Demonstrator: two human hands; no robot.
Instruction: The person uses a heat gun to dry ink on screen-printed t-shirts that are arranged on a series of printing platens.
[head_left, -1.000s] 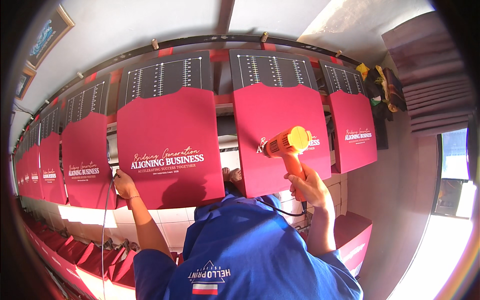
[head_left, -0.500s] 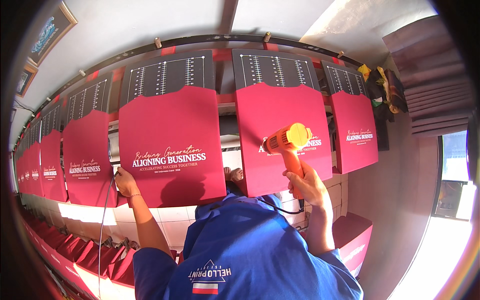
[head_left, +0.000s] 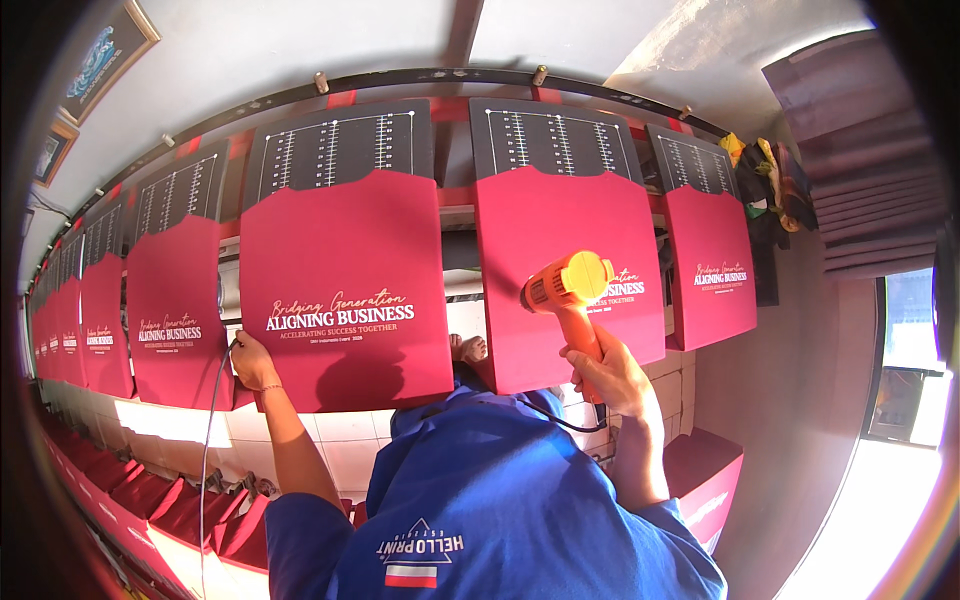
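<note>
An orange heat gun point(head_left: 568, 285) is gripped by its handle in my right hand point(head_left: 612, 372). It hangs over the printed lettering of a red fabric panel point(head_left: 530, 215), hiding part of the print. That panel is spread on a black board point(head_left: 545, 135) marked with white ruler lines. My left hand point(head_left: 256, 362) is closed at the lower left edge of the neighbouring red panel point(head_left: 345, 235), with a thin dark cable point(head_left: 212, 430) running down from its fingers. The right hand's black cord point(head_left: 575, 428) loops from the handle towards my body.
More boards with red printed panels point(head_left: 172, 300) line up to the left, and one point(head_left: 708, 260) stands to the right. A dark metal rail point(head_left: 430, 76) runs behind them. Further red panels point(head_left: 180, 500) lie behind me at lower left. Cloths point(head_left: 765, 170) hang by the curtain point(head_left: 875, 160).
The heat gun has shifted slightly left and down over the same panel, with my right hand moving along. My left hand stays at the panel's edge.
</note>
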